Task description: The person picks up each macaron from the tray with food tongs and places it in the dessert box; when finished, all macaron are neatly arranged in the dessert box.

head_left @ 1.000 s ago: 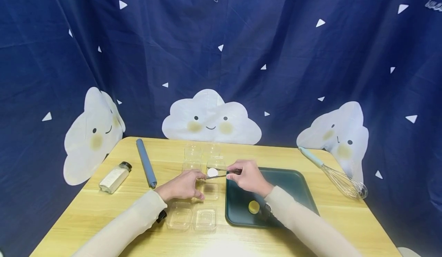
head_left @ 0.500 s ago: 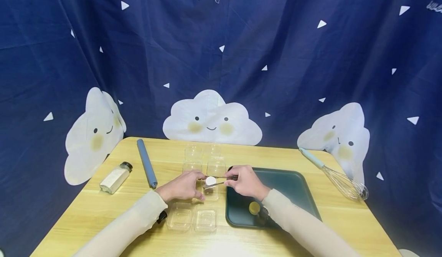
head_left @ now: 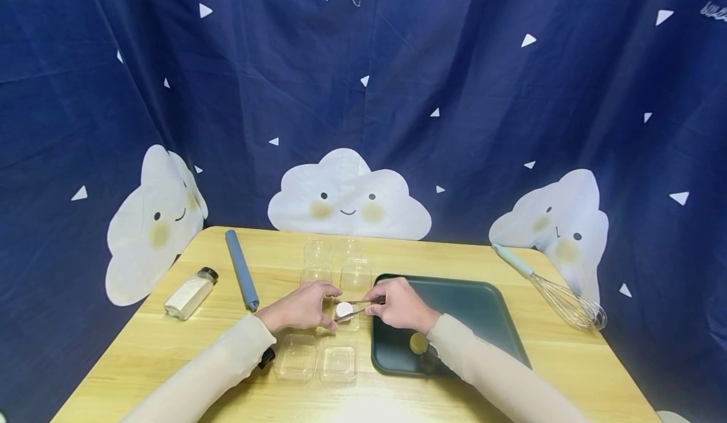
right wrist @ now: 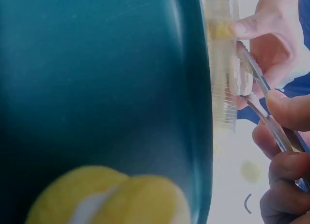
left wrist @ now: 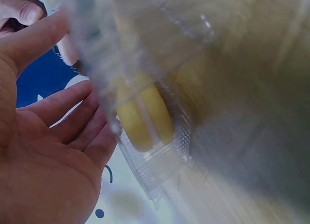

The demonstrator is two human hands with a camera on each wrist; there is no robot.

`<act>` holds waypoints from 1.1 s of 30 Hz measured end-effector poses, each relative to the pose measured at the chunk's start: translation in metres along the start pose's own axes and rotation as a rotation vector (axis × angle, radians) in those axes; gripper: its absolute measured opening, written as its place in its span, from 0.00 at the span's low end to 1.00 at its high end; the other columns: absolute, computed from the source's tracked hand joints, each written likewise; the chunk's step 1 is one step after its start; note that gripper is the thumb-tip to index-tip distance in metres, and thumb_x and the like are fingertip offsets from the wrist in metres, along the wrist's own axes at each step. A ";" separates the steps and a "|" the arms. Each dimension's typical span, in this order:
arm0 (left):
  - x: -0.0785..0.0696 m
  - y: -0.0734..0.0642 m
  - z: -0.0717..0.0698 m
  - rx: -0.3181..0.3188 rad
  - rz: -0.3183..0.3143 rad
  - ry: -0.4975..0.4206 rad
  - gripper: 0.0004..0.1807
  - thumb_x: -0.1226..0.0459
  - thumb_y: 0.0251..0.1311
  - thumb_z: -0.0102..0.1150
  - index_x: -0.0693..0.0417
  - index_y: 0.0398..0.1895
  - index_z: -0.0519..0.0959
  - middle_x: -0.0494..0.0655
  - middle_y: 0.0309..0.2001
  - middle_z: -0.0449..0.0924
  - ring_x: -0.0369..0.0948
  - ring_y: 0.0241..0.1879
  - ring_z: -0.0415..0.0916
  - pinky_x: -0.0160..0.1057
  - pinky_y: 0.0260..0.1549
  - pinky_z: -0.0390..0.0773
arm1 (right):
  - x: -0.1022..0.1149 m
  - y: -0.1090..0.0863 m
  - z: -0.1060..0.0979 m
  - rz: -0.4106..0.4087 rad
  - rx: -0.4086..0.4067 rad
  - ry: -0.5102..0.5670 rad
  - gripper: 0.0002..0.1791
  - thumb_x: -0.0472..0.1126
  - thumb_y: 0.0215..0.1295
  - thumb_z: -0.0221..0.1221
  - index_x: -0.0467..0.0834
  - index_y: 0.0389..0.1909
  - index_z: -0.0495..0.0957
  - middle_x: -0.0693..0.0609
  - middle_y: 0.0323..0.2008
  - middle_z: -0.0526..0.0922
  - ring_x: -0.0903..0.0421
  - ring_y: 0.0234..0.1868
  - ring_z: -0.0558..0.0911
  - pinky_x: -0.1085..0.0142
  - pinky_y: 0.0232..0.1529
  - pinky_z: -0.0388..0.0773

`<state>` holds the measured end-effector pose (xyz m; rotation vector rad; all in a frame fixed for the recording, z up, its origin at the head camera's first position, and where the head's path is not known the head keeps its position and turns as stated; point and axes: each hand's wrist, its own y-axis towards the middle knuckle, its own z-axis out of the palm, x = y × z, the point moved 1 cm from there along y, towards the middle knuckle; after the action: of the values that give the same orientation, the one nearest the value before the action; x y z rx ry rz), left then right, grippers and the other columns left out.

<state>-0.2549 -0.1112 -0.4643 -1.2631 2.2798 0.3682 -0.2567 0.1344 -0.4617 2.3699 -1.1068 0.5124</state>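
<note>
My right hand (head_left: 402, 306) grips metal tongs (right wrist: 278, 132), whose tips pinch a white macaron (head_left: 344, 310). This macaron is just over a clear plastic box (right wrist: 224, 98) beside the tray; whether it touches the bottom I cannot tell. My left hand (head_left: 301, 308) is at the box's left side with fingers extended and thumb apart, and the thumb tip touches the rim. A yellow macaron (left wrist: 145, 115) stands in the clear plastic in the left wrist view. Another yellow macaron (head_left: 418, 343) lies on the dark green tray (head_left: 471, 303), partly near my right sleeve.
Clear boxes (head_left: 356, 274) stand behind my hands, and open clear compartments (head_left: 339, 363) lie in front. To the left are a blue rolling pin (head_left: 241, 268) and a jar of pale powder (head_left: 190, 293). A whisk (head_left: 545, 287) lies beyond the tray.
My right hand has moved toward me and slightly left, bringing the tongs and the white macaron from behind down to the box by my left hand. The left hand has barely moved.
</note>
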 end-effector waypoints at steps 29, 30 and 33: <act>-0.002 -0.001 0.000 -0.014 0.002 0.002 0.41 0.56 0.42 0.81 0.60 0.63 0.78 0.53 0.62 0.79 0.56 0.62 0.75 0.60 0.66 0.74 | -0.002 0.003 0.004 0.016 0.068 -0.124 0.06 0.44 0.60 0.72 0.51 0.38 0.90 0.60 0.33 0.89 0.70 0.27 0.76 0.75 0.28 0.75; -0.002 -0.001 0.000 -0.013 0.002 0.003 0.41 0.56 0.43 0.81 0.60 0.63 0.78 0.53 0.62 0.80 0.55 0.62 0.76 0.60 0.66 0.74 | -0.001 0.003 0.004 0.020 0.073 -0.125 0.07 0.44 0.60 0.72 0.51 0.39 0.90 0.60 0.33 0.89 0.70 0.28 0.77 0.75 0.29 0.76; -0.002 -0.002 0.000 -0.016 0.006 0.006 0.41 0.55 0.42 0.81 0.60 0.63 0.78 0.54 0.61 0.80 0.56 0.62 0.76 0.60 0.66 0.74 | -0.001 0.002 0.004 0.025 0.078 -0.134 0.08 0.45 0.60 0.72 0.51 0.39 0.89 0.60 0.33 0.89 0.70 0.29 0.78 0.74 0.31 0.77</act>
<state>-0.2526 -0.1105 -0.4635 -1.2672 2.2900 0.3857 -0.2586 0.1313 -0.4652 2.4918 -1.1964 0.4182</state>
